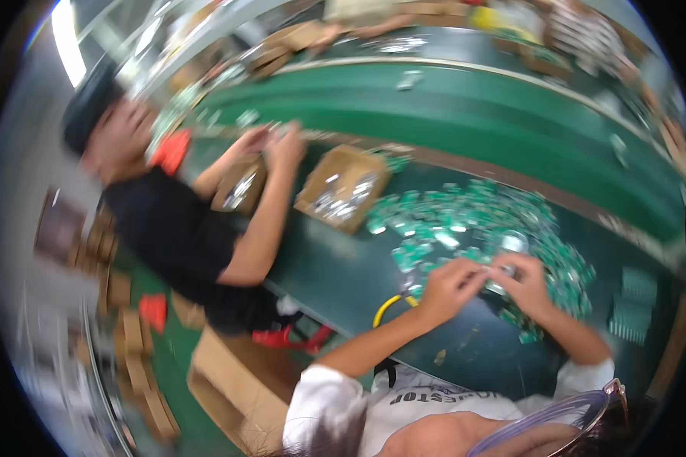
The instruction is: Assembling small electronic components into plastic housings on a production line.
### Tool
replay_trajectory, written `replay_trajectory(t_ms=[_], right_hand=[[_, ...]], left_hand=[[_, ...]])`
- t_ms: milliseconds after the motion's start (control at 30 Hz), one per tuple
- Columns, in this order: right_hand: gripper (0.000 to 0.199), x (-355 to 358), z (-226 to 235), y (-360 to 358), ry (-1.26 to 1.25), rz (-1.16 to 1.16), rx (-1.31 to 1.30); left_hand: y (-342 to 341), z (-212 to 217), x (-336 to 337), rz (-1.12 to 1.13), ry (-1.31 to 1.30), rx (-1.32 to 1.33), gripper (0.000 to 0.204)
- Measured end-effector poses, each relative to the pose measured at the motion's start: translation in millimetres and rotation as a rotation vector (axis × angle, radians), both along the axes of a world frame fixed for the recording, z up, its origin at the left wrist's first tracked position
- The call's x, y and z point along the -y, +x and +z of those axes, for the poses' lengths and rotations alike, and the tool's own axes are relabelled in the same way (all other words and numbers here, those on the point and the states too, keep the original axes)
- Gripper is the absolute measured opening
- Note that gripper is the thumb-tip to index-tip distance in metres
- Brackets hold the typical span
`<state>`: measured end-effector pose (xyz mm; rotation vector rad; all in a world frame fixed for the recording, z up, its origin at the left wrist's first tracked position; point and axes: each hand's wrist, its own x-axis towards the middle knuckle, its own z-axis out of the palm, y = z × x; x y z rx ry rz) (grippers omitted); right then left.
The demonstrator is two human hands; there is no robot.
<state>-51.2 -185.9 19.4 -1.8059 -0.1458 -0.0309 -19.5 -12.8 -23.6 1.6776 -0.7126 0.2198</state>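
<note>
My left hand (451,291) and my right hand (526,285) meet over the near side of the green-topped table. The fingers of both are closed in a pinch, fingertips almost touching. A small silvery piece (508,270) shows at my right fingertips; its kind is too blurred to tell. What my left fingers hold, if anything, is hidden. Just beyond my hands spreads a wide heap of small green circuit boards (480,209). A round, shiny silver object (514,242) sits among them. By my left forearm lies a tool with a curved yellow handle (387,309).
A cardboard box (381,169) with silvery parts stands left of the heap. Panels of green boards (631,320) lie at the right. A green conveyor belt (450,103) runs behind. At left a co-worker (179,221) handles something small; a large open carton (232,381) stands below the table edge.
</note>
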Motion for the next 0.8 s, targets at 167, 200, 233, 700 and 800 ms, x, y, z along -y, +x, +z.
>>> replay_trajectory(t_ms=[167, 200, 233, 700, 800], right_hand=[[0.003, 2.7, -6.5, -5.9, -0.033, 0.055, 0.150], [0.004, -0.3, -5.0, -5.7, -0.021, 0.058, 0.143], [0.004, -1.8, -2.6, -3.5, -0.012, 0.040, 0.142], [0.005, -0.7, -12.4, 7.1, -0.090, -0.056, 0.320], [0.005, 0.7, -16.1, 3.0, -0.092, -0.043, 0.284]], left_hand=[[-7.9, 9.9, 1.9, -0.026, 0.066, 0.040, 0.013], [-11.1, 13.0, 0.6, -0.013, 0.039, 0.007, 0.014], [-9.7, 15.7, 2.1, -0.020, 0.012, -0.019, 0.014], [0.4, 14.4, 7.3, 0.086, 0.074, -0.066, 0.012], [-2.1, 11.4, 7.0, 0.099, 0.093, -0.061, 0.015]])
